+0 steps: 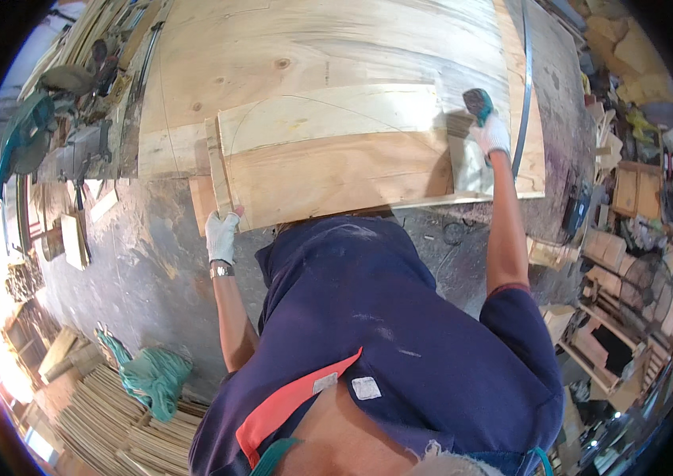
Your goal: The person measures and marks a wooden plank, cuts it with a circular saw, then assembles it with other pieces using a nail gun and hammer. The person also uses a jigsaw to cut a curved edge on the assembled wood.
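My left hand [221,238], in a white glove, is closed on the near end of a narrow wooden strip [219,170]. That strip lies along the left edge of a wooden panel [336,174], which has a pale board across its far side and a curved pencil line. My right hand [492,136], also gloved, is wrapped round a teal and black hand tool [478,105] beyond the panel's right end. Its exact kind is hard to make out. Beneath everything lies a large plywood sheet [368,44].
A teal circular-blade saw [28,135] stands at the far left. A dark metal strip [524,95] runs along the sheet's right side. Stacked wooden slats [102,420] and a green cloth [154,381] lie at lower left. Wood pieces and crates [602,341] crowd the right.
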